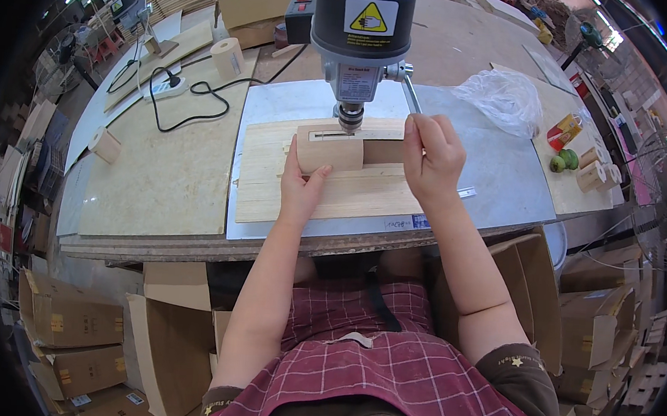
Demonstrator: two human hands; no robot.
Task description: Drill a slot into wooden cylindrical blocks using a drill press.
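Note:
A bench drill press (363,24) with a dark grey housing stands before me, its chuck (350,118) pointing down. Under the chuck lies a rounded wooden piece (329,155) with a pale slotted strip on top. My left hand (301,190) grips this piece at its left end, thumb along the near side. It rests against a light wooden board (261,195) on the bench. My right hand (434,157) is raised to the right, fingers wrapped round the end of the drill's feed lever (412,94). The drill tip's contact with the wood cannot be made out.
A white power strip (165,88) with black cable lies left, near wooden cylinders (105,146). To the right are a crumpled clear plastic bag (503,100), green fruit (563,161) and more cylinders (592,176). Cardboard boxes (78,314) stand below the bench (156,196).

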